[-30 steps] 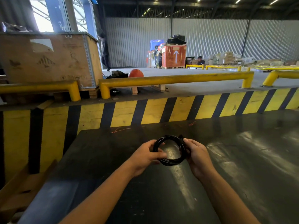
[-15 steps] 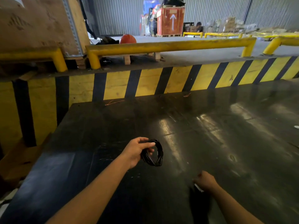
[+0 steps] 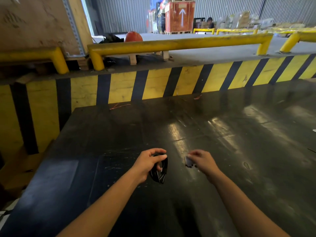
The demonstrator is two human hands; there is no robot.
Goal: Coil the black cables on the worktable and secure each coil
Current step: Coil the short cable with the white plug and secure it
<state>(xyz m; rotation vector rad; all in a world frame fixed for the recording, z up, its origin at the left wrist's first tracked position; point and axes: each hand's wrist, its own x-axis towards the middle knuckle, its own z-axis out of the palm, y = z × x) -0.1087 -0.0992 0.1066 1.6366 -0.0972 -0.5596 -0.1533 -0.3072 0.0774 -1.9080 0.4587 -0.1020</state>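
While left hand (image 3: 147, 164) fingers clasp cable coil (image 3: 159, 173), right hand (image 3: 201, 161) pinches small tie (image 3: 189, 162).

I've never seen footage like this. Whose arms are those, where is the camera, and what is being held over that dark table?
There is no machine here: a person wears a wide-angle camera on the head, looking forward and down at two bare arms. The left hand has its grip closed around a small coil of black cable, held just above the shiny black worktable. The right hand pinches a small dark and pale piece, too blurred to identify. Behind the table runs a yellow-and-black striped barrier, then yellow pipe railings and a warehouse floor.
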